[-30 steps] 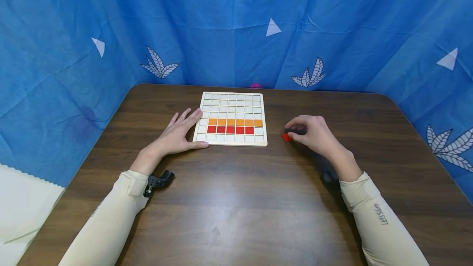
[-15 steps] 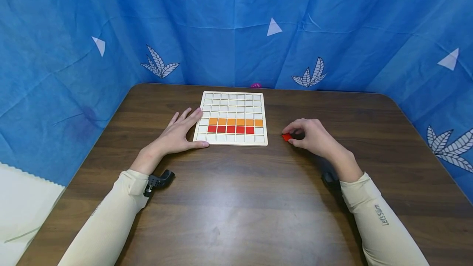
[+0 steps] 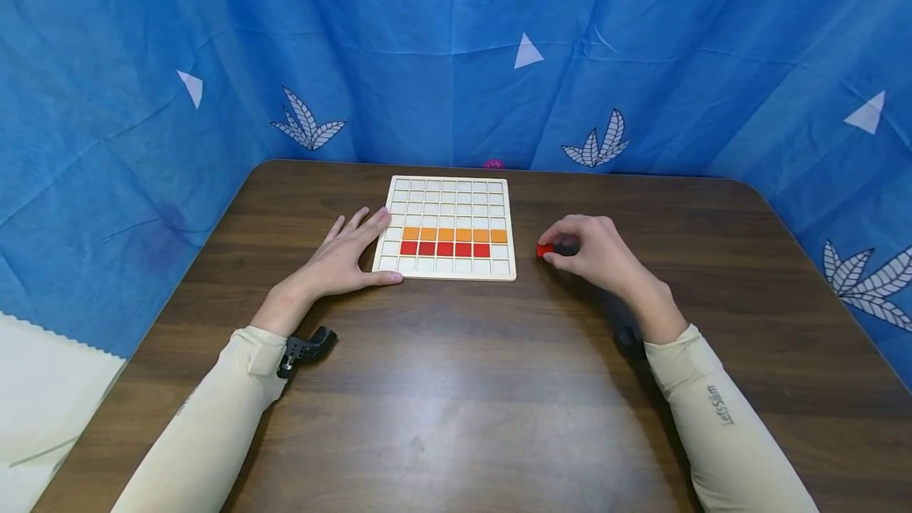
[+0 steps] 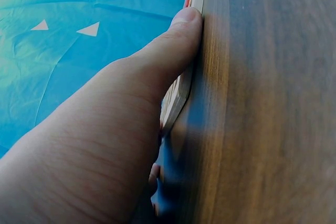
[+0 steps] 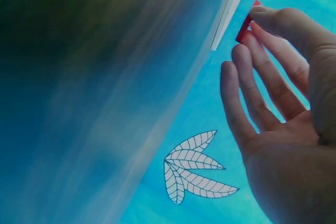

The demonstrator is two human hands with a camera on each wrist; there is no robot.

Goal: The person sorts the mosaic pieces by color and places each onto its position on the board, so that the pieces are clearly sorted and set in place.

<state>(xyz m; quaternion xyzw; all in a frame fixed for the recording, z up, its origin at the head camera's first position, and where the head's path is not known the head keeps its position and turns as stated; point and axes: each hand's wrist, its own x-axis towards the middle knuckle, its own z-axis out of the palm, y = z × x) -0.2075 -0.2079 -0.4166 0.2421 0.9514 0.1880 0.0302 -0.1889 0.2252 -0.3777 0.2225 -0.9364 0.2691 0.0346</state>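
A pale wooden grid board (image 3: 448, 196) lies on the brown table (image 3: 456, 386), with a row of orange tiles (image 3: 454, 235) above a row of red tiles (image 3: 445, 249). My left hand (image 3: 347, 256) lies flat against the board's left edge, thumb along its front corner; in the left wrist view the thumb (image 4: 173, 45) presses the board's edge (image 4: 184, 85). My right hand (image 3: 594, 248) is just right of the board and pinches a small red tile (image 3: 545, 250), which is lifted off the table. In the right wrist view the red tile (image 5: 243, 26) sits at the fingertips near the board (image 5: 231, 3).
Blue cloth with white leaf and triangle prints (image 3: 456, 54) hangs round the table on three sides. A small pink thing (image 3: 492, 165) peeks over the table's far edge. Bare tabletop lies in front of the board and to both sides.
My right hand has picked the red tile up from the table and carried it left and a little farther away, toward the board's right edge. The left hand has not moved.
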